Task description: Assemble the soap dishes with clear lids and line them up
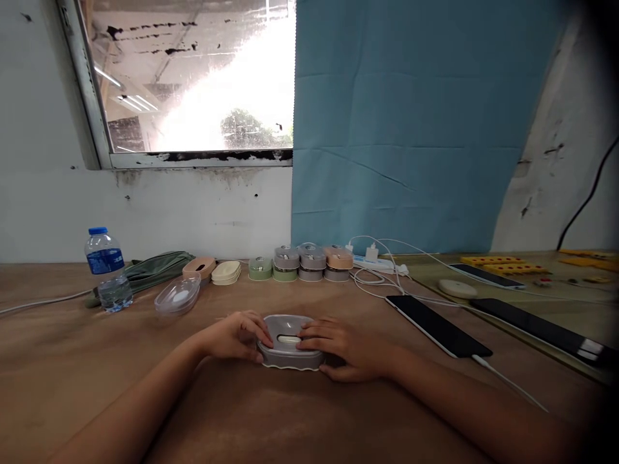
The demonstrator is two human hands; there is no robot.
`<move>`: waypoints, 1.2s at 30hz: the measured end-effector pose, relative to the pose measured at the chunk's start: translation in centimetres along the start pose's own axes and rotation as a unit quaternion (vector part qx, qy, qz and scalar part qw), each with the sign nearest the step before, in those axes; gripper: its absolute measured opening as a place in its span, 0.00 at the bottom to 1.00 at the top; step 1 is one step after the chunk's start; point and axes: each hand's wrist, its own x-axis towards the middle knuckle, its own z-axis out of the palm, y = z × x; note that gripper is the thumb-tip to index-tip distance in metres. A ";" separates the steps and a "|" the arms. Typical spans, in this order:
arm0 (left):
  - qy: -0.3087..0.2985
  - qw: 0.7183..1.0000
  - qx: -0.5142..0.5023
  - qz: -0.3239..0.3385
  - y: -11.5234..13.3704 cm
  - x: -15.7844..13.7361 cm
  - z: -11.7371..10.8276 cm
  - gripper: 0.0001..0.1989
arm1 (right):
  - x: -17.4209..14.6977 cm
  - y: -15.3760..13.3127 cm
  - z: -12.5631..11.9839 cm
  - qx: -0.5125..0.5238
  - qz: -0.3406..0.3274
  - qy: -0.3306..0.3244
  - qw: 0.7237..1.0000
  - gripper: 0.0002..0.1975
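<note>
A grey oval lidded box [290, 359] with a wavy pale bottom edge rests on the table in front of me. Its see-through lid [284, 325] has an oval opening in the middle, with something whitish showing in it. My left hand [240, 336] grips the box's left end, fingers on the lid's rim and thumb low against the side. From the other end, my right hand [351, 348] holds it too, its fingers laid over the lid and its thumb at the lower right edge. Whether the lid sits fully down all round, I cannot tell.
Behind stand stacked grey, green and orange boxes [287, 258], cream oval pieces [226, 272], a loose clear lid [178, 295] and an orange box [199, 265]. A water bottle [107, 274] stands left. Right are a phone [438, 325], white cables and a power strip [382, 263].
</note>
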 end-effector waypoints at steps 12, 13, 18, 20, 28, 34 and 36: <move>0.190 0.759 0.422 -0.459 -4.1 -5.3 -6.6 0.19 | -0.2 0.3 -0.4 0.036 0.000 -0.001 0.999 0.24; 0.180 0.760 0.408 -0.473 -4.3 -5.6 -6.8 0.18 | -0.2 0.4 -0.3 0.036 -0.001 0.000 0.999 0.24; 0.293 0.756 0.390 -0.437 -4.3 -6.0 -7.0 0.13 | -0.2 0.4 -0.3 0.035 0.003 -0.004 0.999 0.24; 0.425 0.753 0.340 -0.370 -4.3 -5.6 -7.0 0.11 | -0.2 0.4 -0.3 0.035 0.001 -0.002 0.999 0.24; 0.594 0.731 -0.330 -0.057 -4.0 -2.0 -5.1 0.14 | -0.2 0.5 -0.2 0.014 -0.005 -0.003 1.000 0.24; 0.424 0.751 -0.497 -0.096 -1.3 0.2 -1.2 0.15 | -0.4 0.3 -0.1 -0.096 0.007 0.089 0.991 0.25; 0.369 0.768 -0.513 -0.103 -0.3 0.7 0.0 0.14 | -0.5 0.3 0.0 -0.135 0.004 0.127 0.983 0.25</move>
